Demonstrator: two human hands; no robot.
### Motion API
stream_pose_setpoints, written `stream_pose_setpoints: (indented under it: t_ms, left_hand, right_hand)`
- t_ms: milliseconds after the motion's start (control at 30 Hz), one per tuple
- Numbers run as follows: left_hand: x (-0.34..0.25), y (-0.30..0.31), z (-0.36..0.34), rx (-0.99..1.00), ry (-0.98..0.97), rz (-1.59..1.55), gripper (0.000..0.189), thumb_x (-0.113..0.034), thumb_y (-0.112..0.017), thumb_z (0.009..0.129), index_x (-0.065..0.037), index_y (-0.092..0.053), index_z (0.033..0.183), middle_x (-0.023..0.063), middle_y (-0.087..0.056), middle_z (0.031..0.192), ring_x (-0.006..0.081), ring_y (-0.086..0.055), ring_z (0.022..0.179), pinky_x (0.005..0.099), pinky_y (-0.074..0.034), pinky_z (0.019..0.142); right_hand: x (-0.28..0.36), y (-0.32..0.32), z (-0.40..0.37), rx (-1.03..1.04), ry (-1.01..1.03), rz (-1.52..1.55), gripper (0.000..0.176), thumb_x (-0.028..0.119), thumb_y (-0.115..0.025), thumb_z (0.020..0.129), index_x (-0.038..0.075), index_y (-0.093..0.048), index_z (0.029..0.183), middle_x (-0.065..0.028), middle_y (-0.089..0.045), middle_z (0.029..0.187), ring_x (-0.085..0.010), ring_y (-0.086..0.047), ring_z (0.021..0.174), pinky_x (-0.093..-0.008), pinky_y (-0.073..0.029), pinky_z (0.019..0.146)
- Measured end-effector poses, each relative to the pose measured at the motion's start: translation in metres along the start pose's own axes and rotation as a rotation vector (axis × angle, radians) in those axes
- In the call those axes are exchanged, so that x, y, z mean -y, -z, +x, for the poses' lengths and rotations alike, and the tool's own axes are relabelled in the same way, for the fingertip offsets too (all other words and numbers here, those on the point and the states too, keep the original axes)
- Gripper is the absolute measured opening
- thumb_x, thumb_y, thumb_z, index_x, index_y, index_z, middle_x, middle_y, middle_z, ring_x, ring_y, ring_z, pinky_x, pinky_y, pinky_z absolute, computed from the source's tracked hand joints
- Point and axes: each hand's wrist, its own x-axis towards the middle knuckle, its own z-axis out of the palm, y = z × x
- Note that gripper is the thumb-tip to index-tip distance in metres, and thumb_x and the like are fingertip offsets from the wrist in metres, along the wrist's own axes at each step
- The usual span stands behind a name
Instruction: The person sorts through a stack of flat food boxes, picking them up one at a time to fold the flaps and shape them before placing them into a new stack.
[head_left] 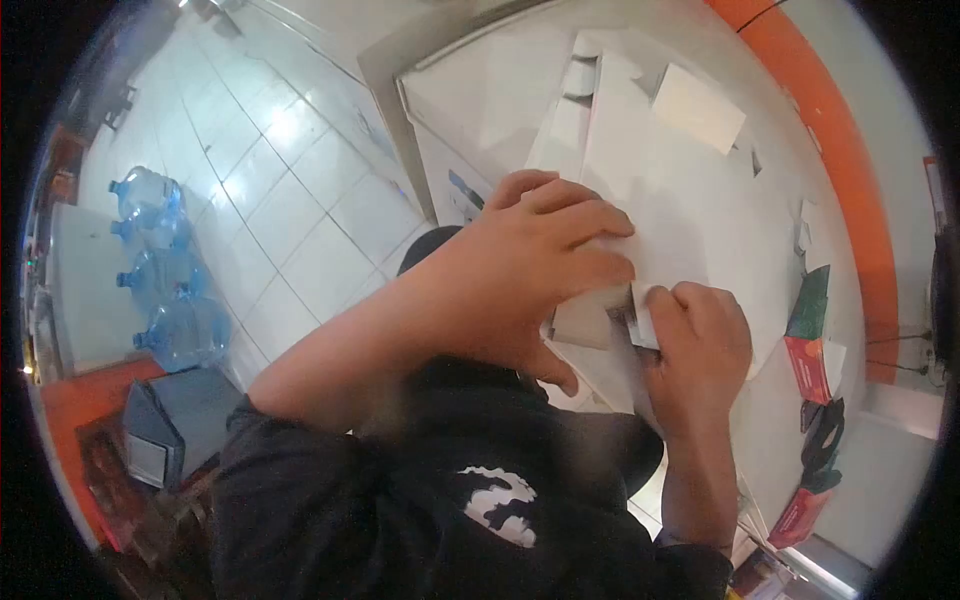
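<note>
On the worktop, a card lies far and packets line the right edge, while bottles stand left of it, beyond a container.

My left hand is up high with its fingers spread and a bit bent, and its thumb points down. My right hand is curled up tight, close beside it. Both arms are bent and reach out in front of me.
</note>
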Motion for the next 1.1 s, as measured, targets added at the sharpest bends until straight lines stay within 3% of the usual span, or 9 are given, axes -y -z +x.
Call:
stream_pose_setpoints:
  t_ms: [67,267,367,533,700,800,900,1033,1100]
  left_hand:
    - [0.003,-0.005,-0.006,0.021,-0.024,0.025,0.060,-0.044,-0.093,0.068,-0.020,-0.073,0.120,0.0040,-0.064,0.140,0.0310,-0.053,0.141,0.0589,-0.032,0.122]
    - [0.027,-0.038,-0.020,-0.240,-0.132,-0.043,0.049,-0.059,-0.080,0.081,-0.021,-0.076,0.110,0.0021,-0.070,0.131,0.0286,-0.059,0.137,0.0635,-0.031,0.120]
    - [0.034,-0.046,-0.019,-0.294,-0.173,-0.013,0.060,-0.076,-0.061,0.093,-0.020,-0.081,0.105,0.0045,-0.080,0.118,0.0340,-0.070,0.121,0.0631,-0.031,0.121]
    - [0.035,-0.043,-0.019,-0.296,-0.165,-0.028,0.059,-0.075,-0.061,0.093,-0.019,-0.080,0.099,0.0018,-0.081,0.112,0.0323,-0.072,0.118,0.0636,-0.032,0.119]
    - [0.028,-0.042,-0.017,-0.292,-0.130,0.000,0.033,-0.053,-0.075,0.084,-0.022,-0.078,0.092,-0.0038,-0.079,0.110,0.0286,-0.072,0.115,0.0623,-0.033,0.119]
    - [0.016,-0.052,-0.013,-0.433,-0.119,0.037,0.020,-0.037,-0.080,0.074,-0.023,-0.076,0.088,-0.0066,-0.076,0.108,0.0243,-0.073,0.111,0.0613,-0.036,0.117]
    - [0.008,-0.060,-0.007,-0.542,-0.115,0.049,0.019,-0.028,-0.079,0.067,-0.023,-0.074,0.084,-0.0076,-0.073,0.104,0.0207,-0.072,0.107,0.0608,-0.039,0.114]
    - [0.006,-0.037,0.000,-0.315,-0.118,0.065,0.017,-0.027,-0.078,0.067,-0.023,-0.071,0.082,-0.0073,-0.071,0.100,0.0189,-0.071,0.106,0.0600,-0.041,0.112]
    - [0.008,-0.036,0.000,-0.309,-0.126,0.037,0.016,-0.025,-0.078,0.066,-0.022,-0.069,0.080,-0.0069,-0.070,0.096,0.0182,-0.071,0.103,0.0592,-0.042,0.110]
  right_hand:
    - [-0.004,-0.007,-0.006,-0.029,-0.001,0.003,0.025,0.011,-0.082,0.070,0.009,-0.071,0.093,-0.0058,-0.067,0.089,-0.0321,-0.067,0.084,-0.0465,-0.052,0.070]
    - [-0.008,-0.002,-0.001,-0.049,0.007,0.138,0.022,0.012,-0.077,0.073,0.005,-0.077,0.093,-0.0097,-0.073,0.087,-0.0317,-0.071,0.080,-0.0424,-0.055,0.070]
    - [-0.009,0.004,0.001,-0.002,-0.017,0.165,0.027,0.012,-0.076,0.071,0.003,-0.079,0.096,-0.0114,-0.074,0.089,-0.0323,-0.072,0.081,-0.0421,-0.057,0.072]
    - [-0.010,0.009,0.005,0.066,-0.029,0.164,0.030,0.013,-0.076,0.069,0.002,-0.079,0.097,-0.0124,-0.074,0.091,-0.0338,-0.073,0.083,-0.0427,-0.058,0.075]
    - [-0.007,0.010,0.004,0.091,-0.008,0.095,0.031,0.015,-0.079,0.074,0.003,-0.078,0.102,-0.0128,-0.073,0.099,-0.0351,-0.073,0.090,-0.0436,-0.059,0.079]
    - [0.000,0.005,0.000,0.074,0.017,0.071,0.031,0.018,-0.082,0.079,0.004,-0.076,0.107,-0.0133,-0.072,0.106,-0.0365,-0.072,0.096,-0.0455,-0.059,0.081]
    - [0.002,0.007,0.000,0.091,0.052,0.068,0.034,0.021,-0.085,0.083,0.005,-0.074,0.110,-0.0136,-0.071,0.110,-0.0378,-0.071,0.099,-0.0477,-0.059,0.083]
    - [0.005,0.008,0.000,0.063,0.045,0.001,0.036,0.029,-0.085,0.085,0.005,-0.074,0.111,-0.0132,-0.071,0.109,-0.0378,-0.070,0.101,-0.0490,-0.059,0.085]
    - [0.005,0.009,0.002,0.051,0.048,-0.020,0.037,0.031,-0.084,0.086,0.005,-0.074,0.112,-0.0129,-0.070,0.109,-0.0374,-0.070,0.101,-0.0489,-0.059,0.086]
